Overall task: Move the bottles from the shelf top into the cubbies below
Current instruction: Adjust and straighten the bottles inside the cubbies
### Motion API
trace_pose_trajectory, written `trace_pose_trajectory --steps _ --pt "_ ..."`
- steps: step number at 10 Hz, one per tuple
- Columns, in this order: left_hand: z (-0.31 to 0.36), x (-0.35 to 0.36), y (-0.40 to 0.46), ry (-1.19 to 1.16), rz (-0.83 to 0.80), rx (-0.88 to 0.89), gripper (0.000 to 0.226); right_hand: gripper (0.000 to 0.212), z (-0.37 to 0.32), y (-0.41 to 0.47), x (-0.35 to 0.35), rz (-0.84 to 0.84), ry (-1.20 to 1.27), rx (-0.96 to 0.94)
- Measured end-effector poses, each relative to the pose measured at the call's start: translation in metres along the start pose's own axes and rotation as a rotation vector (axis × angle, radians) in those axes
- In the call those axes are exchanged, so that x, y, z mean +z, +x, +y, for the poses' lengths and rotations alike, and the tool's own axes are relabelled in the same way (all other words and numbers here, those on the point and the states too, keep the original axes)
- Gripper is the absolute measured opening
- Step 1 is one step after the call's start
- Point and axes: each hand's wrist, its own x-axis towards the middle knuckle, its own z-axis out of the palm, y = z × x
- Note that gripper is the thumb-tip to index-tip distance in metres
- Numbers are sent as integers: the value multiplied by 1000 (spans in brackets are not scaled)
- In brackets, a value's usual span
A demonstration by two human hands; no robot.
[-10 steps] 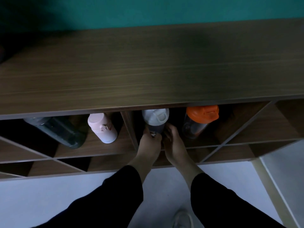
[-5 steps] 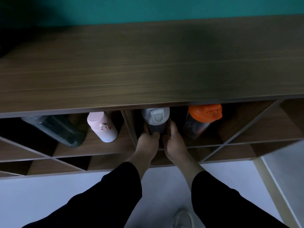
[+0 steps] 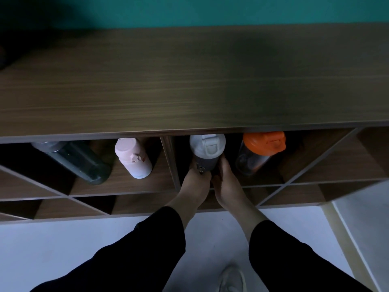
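A dark bottle with a grey flip lid (image 3: 207, 147) stands in the cubby right of the vertical divider (image 3: 169, 161). My left hand (image 3: 194, 184) and my right hand (image 3: 226, 183) both wrap its lower body from either side. To its right in the same cubby stands a dark bottle with an orange lid (image 3: 263, 144). In the cubby on the left are a pink bottle (image 3: 134, 159) and a dark green bottle (image 3: 77, 161). The wooden shelf top (image 3: 189, 81) shows no bottles.
Lower cubbies with diagonal dividers (image 3: 294, 180) run beneath. A teal wall (image 3: 210, 11) stands behind the shelf. The white floor (image 3: 63, 249) lies below, with my shoe (image 3: 231, 279) on it. A white panel (image 3: 366, 218) leans at the right end.
The grey-lidded bottle has shifted slightly upward and deeper into the cubby, and both hands have closed tighter around its base.
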Motion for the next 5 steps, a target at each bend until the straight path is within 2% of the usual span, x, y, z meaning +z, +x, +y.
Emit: trace_pose_trajectory --steps 1,2,3,4,5 --pt "-7 -5 -24 0 -50 42 43 37 15 -5 3 -14 55 82" --pt "-26 -25 -57 19 64 4 19 17 13 -11 5 40 -300 5" --pt "-50 -61 -73 16 227 -41 31 35 -2 -26 10 -219 -422 22" --pt "-63 -111 -79 84 408 5 37 39 -23 -48 31 -617 -495 9" --pt "-70 -148 -73 30 458 22 18 30 -40 -60 66 -648 -420 -52"
